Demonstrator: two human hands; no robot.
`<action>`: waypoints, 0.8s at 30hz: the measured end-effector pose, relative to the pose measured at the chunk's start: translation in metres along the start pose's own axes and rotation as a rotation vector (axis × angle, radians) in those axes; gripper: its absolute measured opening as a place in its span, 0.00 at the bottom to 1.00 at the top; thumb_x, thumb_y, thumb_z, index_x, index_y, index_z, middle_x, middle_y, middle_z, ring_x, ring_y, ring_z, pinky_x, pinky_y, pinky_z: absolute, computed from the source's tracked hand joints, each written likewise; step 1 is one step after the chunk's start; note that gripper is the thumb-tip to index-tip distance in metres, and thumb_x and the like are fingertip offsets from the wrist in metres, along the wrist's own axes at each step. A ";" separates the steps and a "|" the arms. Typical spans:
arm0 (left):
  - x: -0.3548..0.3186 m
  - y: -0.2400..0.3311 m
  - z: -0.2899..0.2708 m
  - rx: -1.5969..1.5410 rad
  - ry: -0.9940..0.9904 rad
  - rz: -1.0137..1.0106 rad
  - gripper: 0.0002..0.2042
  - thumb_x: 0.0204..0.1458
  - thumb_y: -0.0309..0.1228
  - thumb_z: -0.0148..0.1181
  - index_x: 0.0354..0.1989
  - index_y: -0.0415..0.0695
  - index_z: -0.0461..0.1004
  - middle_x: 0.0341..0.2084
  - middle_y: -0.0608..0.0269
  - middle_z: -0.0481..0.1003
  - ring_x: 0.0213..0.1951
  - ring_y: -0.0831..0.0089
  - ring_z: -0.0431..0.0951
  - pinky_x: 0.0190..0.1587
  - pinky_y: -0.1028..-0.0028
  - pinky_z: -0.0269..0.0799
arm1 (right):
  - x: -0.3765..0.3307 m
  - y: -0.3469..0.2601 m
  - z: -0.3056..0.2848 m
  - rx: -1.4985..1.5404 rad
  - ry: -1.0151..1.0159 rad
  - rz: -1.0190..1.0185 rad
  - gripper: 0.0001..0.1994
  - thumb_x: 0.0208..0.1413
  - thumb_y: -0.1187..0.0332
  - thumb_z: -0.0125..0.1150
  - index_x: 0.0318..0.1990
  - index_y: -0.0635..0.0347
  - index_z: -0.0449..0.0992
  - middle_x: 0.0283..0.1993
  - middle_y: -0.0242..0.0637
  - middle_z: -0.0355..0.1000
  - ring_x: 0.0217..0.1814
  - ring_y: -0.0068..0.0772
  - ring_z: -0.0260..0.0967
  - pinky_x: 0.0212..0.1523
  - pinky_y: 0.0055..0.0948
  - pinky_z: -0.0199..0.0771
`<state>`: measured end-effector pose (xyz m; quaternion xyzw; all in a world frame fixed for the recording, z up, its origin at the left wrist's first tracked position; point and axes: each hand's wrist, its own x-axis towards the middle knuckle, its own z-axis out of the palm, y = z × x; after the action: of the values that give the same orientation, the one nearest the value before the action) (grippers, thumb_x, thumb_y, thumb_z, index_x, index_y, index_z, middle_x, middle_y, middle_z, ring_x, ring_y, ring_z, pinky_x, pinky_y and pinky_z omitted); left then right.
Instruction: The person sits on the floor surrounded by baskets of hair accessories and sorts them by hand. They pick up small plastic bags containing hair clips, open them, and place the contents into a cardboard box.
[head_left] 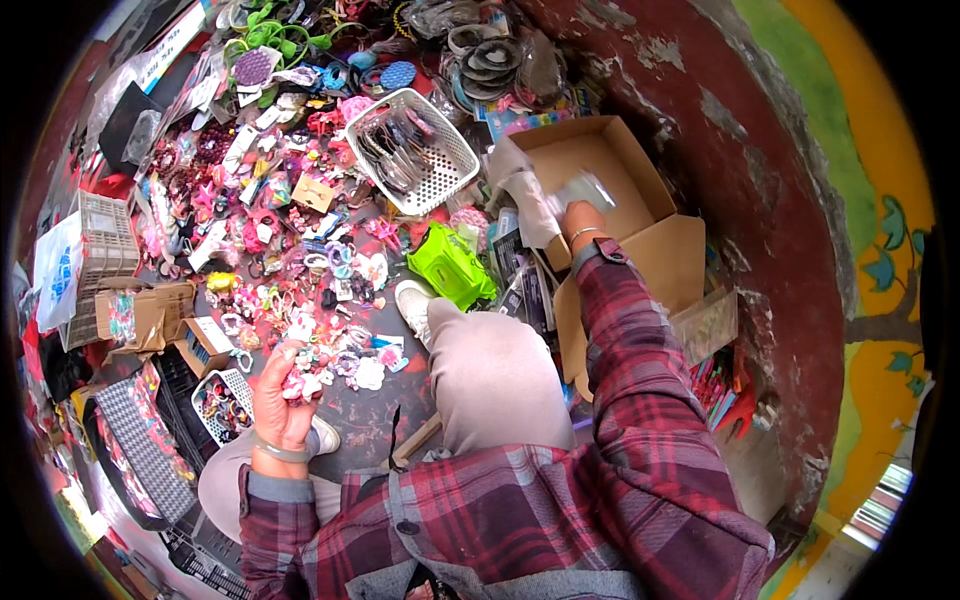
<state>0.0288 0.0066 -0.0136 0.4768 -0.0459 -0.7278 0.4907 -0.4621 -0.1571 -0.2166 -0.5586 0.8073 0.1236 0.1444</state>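
My right hand [583, 221] reaches into an open cardboard box [615, 150]. Its fingers are closed on a clear, whitish plastic packet [585, 190], whose contents I cannot make out. A translucent plastic bag [523, 195] hangs over the near left side of the box. Beside the heap of small hair accessories [325, 262], my left hand [283, 405] is raised over my left knee with its fingers curled. Small pink and white pieces show at its fingertips; whether they are in the grip or lie behind it is hard to tell.
A white perforated basket [455, 150] with dark packets stands behind the heap. Bright green packaging [450, 265] lies by my shoe. At left are a grey crate [105, 235], a small cardboard box [150, 312] and a small white basket [225, 405]. A red wall [740, 130] rises at right.
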 end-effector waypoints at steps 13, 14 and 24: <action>0.006 -0.010 -0.005 -0.007 0.012 -0.021 0.09 0.50 0.30 0.53 0.38 0.40 0.68 0.30 0.56 0.74 0.34 0.64 0.77 0.22 0.78 0.73 | 0.008 -0.019 -0.003 -0.133 -0.026 -0.156 0.12 0.50 0.70 0.47 0.36 0.58 0.78 0.41 0.46 0.73 0.44 0.46 0.71 0.43 0.39 0.71; 0.005 -0.009 -0.004 -0.007 0.014 -0.027 0.09 0.50 0.29 0.53 0.38 0.40 0.68 0.29 0.56 0.74 0.34 0.64 0.77 0.22 0.78 0.73 | 0.007 -0.020 -0.004 -0.095 -0.018 -0.113 0.12 0.50 0.70 0.47 0.36 0.58 0.78 0.41 0.46 0.73 0.44 0.46 0.71 0.42 0.39 0.71; 0.006 -0.011 -0.003 -0.001 0.027 -0.048 0.08 0.50 0.29 0.53 0.38 0.41 0.69 0.29 0.59 0.74 0.33 0.65 0.77 0.21 0.78 0.72 | 0.038 0.027 0.015 -0.020 -0.016 -0.029 0.14 0.40 0.68 0.58 0.37 0.62 0.77 0.43 0.50 0.71 0.46 0.48 0.69 0.47 0.36 0.69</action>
<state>0.0235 0.0089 -0.0255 0.4873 -0.0275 -0.7330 0.4739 -0.4989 -0.1749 -0.2432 -0.5708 0.7966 0.1342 0.1468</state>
